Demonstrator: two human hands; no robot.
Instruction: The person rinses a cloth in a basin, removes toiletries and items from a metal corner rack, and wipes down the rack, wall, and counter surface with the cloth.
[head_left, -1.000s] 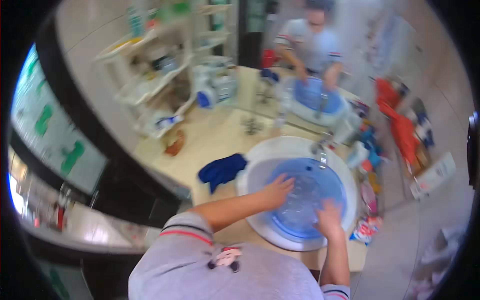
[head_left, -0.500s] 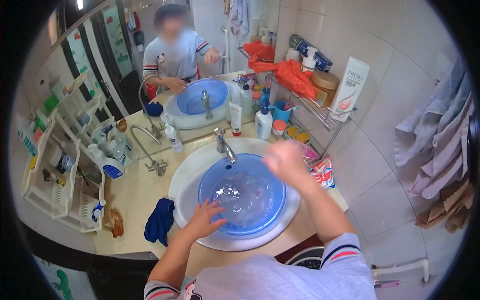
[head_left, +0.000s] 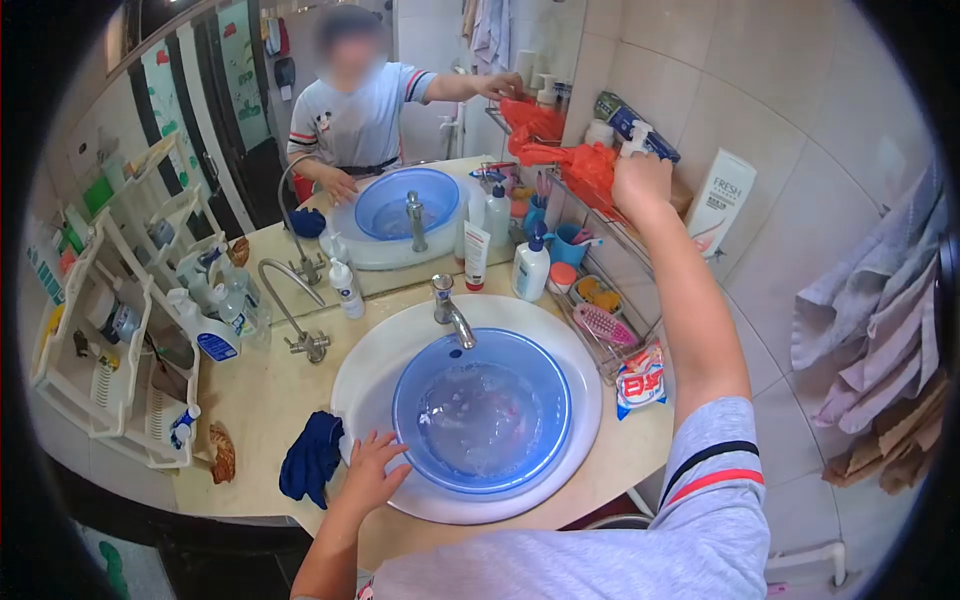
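My right hand (head_left: 642, 187) is up at the wire shelf, its fingers curled round a white pump bottle (head_left: 636, 138). The pump head shows above the hand; the bottle's body is hidden behind it. Crumpled red plastic bag (head_left: 580, 165) lies right beside these fingers. My left hand (head_left: 371, 472) has its fingers spread at the front left of the sink rim, holding nothing. Between the hands, a blue plastic basin (head_left: 556, 440) sits in the white oval sink (head_left: 350, 400), with cloudy, bubbly water (head_left: 480, 420) inside. A chrome faucet (head_left: 453, 312) reaches over the basin's back edge.
A dark blue cloth (head_left: 312, 458) lies left of the sink. Lotion bottle (head_left: 531, 265), tube (head_left: 476, 258) and pink brush (head_left: 605, 325) stand or lie behind it. A red-and-white packet (head_left: 640, 382) is at the right. Towels (head_left: 870, 270) hang on the wall.
My right hand has risen from above the basin's right edge to the pump bottle on the shelf. My left hand has drawn back from over the basin to the sink rim.
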